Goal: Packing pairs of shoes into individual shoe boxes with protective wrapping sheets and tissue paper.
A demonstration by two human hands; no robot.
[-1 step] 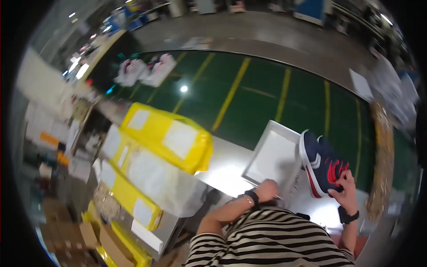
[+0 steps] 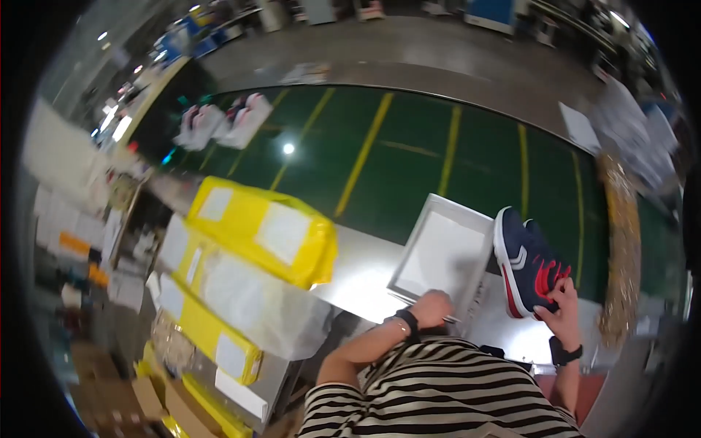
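Observation:
A navy sneaker (image 2: 520,266) with a white and red sole, red laces and a white side mark stands to the right, toe pointing away. Part of a second navy shoe shows behind it. My right hand (image 2: 559,310) pinches the ankle end of the pair, thumb on the near side and fingers by the laces. Left of the shoes lies an open white shoebox (image 2: 447,244), its bare inside showing. At the box's near edge my left hand (image 2: 431,308) is closed, seemingly on the rim; its fingertips are partly hidden. I wear dark bands on both wrists.
A green conveyor belt (image 2: 416,168) with yellow stripes runs beyond the metal worktop (image 2: 358,274). Yellow-wrapped packages (image 2: 318,255) are stacked on the left. Wrapped shoes (image 2: 244,123) sit on the belt's far left. A tape-covered post (image 2: 619,255) borders the right, and cardboard boxes (image 2: 109,394) lie lower left.
The whole view has shifted slightly, so most things appear a little further left. Both hands keep their places at the box and the sneaker.

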